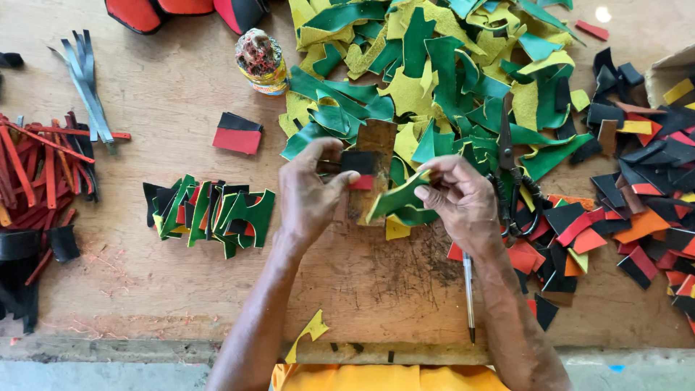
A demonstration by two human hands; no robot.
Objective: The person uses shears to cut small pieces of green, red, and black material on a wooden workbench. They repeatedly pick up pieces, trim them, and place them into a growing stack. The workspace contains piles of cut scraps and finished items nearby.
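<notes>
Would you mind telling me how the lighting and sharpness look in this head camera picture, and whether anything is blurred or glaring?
In the head view the light is even and soft, shadows faint; a small glare spot shows at the top right of the table. The left hand, the right hand and the green piece are sharp, as are the scissors. The table's near edge bows slightly, suggesting wide-lens distortion.

bright daylight | soft shadows | sharp focus | glare top right

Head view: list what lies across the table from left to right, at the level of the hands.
Red strips → stack of green and black pieces → left hand → right hand → scissors → red and black pieces.
</notes>
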